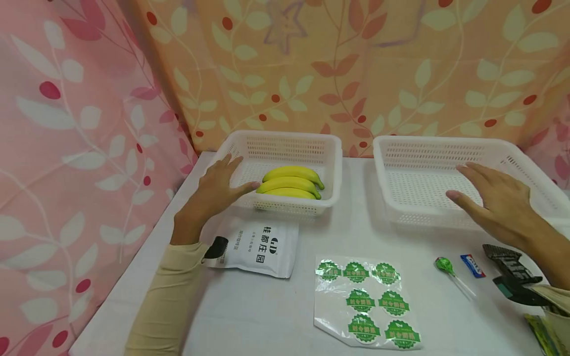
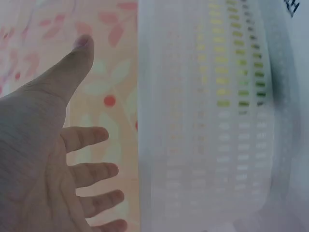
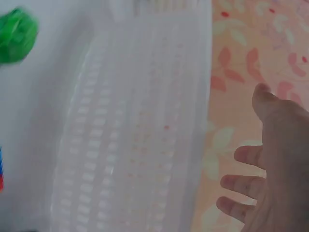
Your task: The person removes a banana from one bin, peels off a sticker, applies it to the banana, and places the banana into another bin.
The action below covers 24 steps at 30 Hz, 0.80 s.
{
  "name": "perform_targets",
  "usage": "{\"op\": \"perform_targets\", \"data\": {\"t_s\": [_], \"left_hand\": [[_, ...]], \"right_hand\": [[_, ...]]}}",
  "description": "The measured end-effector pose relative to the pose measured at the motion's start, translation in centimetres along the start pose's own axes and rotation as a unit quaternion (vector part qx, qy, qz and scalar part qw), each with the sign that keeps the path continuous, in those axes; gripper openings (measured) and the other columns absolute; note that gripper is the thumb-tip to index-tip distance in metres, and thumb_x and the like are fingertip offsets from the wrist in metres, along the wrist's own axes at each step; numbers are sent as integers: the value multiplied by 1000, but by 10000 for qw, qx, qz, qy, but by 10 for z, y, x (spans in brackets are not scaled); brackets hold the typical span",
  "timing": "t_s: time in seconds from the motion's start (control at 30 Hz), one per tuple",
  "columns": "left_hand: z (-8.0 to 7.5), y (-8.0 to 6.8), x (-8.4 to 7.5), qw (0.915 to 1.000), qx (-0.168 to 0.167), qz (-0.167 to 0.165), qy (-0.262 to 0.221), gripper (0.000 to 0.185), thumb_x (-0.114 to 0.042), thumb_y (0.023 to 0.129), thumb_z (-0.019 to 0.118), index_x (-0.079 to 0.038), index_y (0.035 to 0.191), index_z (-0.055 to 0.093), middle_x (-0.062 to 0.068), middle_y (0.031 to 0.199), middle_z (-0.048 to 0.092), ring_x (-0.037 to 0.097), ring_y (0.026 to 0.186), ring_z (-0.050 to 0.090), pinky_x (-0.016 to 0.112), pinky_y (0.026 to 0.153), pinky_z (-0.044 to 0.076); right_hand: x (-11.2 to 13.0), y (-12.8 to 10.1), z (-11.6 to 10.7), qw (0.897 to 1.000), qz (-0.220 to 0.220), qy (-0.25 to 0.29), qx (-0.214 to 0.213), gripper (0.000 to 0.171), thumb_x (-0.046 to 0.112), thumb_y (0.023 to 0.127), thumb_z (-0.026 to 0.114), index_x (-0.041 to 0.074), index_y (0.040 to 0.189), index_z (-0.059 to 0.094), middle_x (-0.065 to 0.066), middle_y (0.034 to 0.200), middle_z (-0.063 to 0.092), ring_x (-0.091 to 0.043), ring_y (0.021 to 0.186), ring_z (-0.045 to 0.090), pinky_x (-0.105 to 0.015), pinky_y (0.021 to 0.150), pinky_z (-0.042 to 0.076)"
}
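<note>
Left hand point(image 1: 218, 185) lay released against the left basket point(image 1: 329, 148) holding bananas point(image 1: 291, 182); right hand point(image 1: 498, 200) hovered released over the right basket point(image 1: 445, 142) on the table point(image 1: 249, 306); both baskets judged light, stiff; grip rims.

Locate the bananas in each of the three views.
Head: bananas lie in the left basket, centre of the picture, beside the left hand.
Left wrist: only a yellow-green blur through the basket wall, upper right.
Right wrist: not in view.
Shared landmark: the leaf-patterned curtain behind the baskets.
</note>
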<state>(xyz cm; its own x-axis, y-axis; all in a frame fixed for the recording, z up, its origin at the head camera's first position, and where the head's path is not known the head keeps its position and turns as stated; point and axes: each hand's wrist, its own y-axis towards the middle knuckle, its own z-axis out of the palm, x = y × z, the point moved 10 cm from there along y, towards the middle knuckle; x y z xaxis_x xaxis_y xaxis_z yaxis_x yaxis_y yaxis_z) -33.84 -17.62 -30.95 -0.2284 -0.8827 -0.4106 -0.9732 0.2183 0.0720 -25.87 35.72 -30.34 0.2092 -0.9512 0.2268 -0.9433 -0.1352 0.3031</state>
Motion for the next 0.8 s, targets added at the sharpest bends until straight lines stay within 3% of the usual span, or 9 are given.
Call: {"op": "perform_targets", "data": {"t_s": [0.2,0.33,0.4,0.6,0.8], "left_hand": [[-22,-6,40,9922,-486,-127,-1139,95,-62,93,74,-17,167,34,17,167,36,42,150,37,71,120,30],[-22,-12,65,9849,-393,-445,-1627,98,-60,92,76,-17,167,30,17,160,39,42,138,44,71,117,35],[-20,-13,75,9844,-279,-565,-1644,103,-63,91,75,-18,169,25,18,159,39,43,136,44,71,116,35],[-13,-12,81,9862,-47,-485,-1584,102,-63,90,76,-20,169,27,17,149,50,40,131,49,70,116,37],[-8,-9,80,9887,54,-355,-1454,99,-58,92,77,-15,167,28,18,149,45,40,134,45,68,119,34]], "right_hand": [[40,8,-9,9948,-314,965,-44,71,36,102,66,4,160,42,-32,164,35,-59,152,23,-82,119,4],[75,16,-11,9899,-489,1327,45,69,34,100,72,9,160,46,-28,162,41,-56,149,32,-82,115,22],[95,22,-10,9878,-614,1426,82,67,33,100,74,11,158,49,-25,161,45,-53,147,37,-81,110,31],[153,46,6,9781,-953,1794,445,57,34,102,73,12,152,57,-17,156,52,-43,146,44,-73,111,39],[196,76,30,9662,-1023,2120,1055,54,41,104,68,14,151,59,-12,153,58,-39,137,55,-64,110,47]]}}
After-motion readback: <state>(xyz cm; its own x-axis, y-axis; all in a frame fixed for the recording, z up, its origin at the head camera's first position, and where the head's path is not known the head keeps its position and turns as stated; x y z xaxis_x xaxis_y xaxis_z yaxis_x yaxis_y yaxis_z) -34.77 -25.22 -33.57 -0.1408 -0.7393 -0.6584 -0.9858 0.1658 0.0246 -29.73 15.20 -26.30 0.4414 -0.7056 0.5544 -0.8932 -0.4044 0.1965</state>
